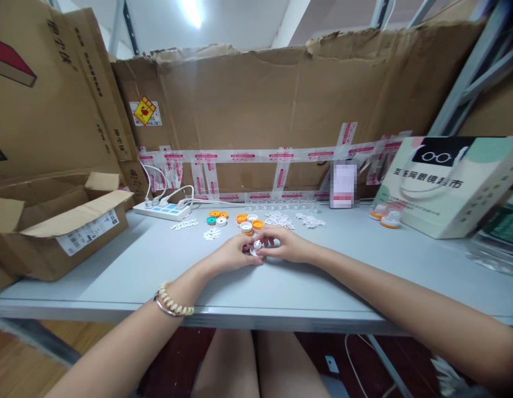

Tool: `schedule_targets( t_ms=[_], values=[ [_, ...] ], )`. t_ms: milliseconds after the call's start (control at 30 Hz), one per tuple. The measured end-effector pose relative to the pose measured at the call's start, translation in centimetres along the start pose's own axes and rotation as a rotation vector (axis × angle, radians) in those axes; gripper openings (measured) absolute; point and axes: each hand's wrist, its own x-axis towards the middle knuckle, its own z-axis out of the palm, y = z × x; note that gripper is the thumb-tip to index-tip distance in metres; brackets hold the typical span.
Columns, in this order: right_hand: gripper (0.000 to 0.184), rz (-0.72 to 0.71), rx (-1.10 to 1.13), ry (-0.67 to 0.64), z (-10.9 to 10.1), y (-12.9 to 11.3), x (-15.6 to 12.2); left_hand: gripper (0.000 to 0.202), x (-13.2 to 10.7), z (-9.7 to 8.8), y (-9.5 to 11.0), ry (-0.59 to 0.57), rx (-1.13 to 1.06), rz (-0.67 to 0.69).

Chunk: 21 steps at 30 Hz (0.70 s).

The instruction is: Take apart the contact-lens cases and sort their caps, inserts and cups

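Note:
My left hand [231,252] is closed round a small white round base [254,252], thumb and fingers at its rim. Close against it, my right hand [284,244] pinches a tiny white figure with dark marks [257,244] at the top of that base. Whether the two pieces are joined cannot be seen. Just beyond my fingers stand orange and white round caps [257,224]. Farther left is a cluster with a teal cap [210,220] and orange caps [214,214]. Small white pieces [212,234] lie in piles around them.
A power strip [162,210] with plugged cables sits at the back left, beside an open cardboard box [74,232]. Clear plastic containers [281,205] line the back. A paper bag [443,188] stands right, near clear-domed orange pieces [390,219]. Tall cardboard [256,105] walls the table.

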Motion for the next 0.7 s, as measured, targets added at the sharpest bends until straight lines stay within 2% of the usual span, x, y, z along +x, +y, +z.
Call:
schedule_targets(
  t_ms=[167, 333, 467, 700],
  values=[
    [0.010, -0.003, -0.051, 0.089, 0.5, 0.0, 0.2, 0.034, 0.2, 0.3, -0.5, 0.026, -0.084, -0.005],
    [0.012, 0.085, 0.003, 0.148, 0.6, 0.3, -0.4, 0.033, 0.6, 0.8, -1.2, 0.065, -0.145, 0.000],
    [0.011, 0.101, 0.017, 0.172, 0.8, 0.4, -0.3, 0.033, 0.9, 0.5, -1.2, 0.041, -0.089, 0.013],
    [0.002, 0.043, -0.034, 0.206, 1.1, 0.4, -0.3, 0.023, 2.1, -0.6, -1.4, -0.016, 0.050, 0.085]
  ],
)
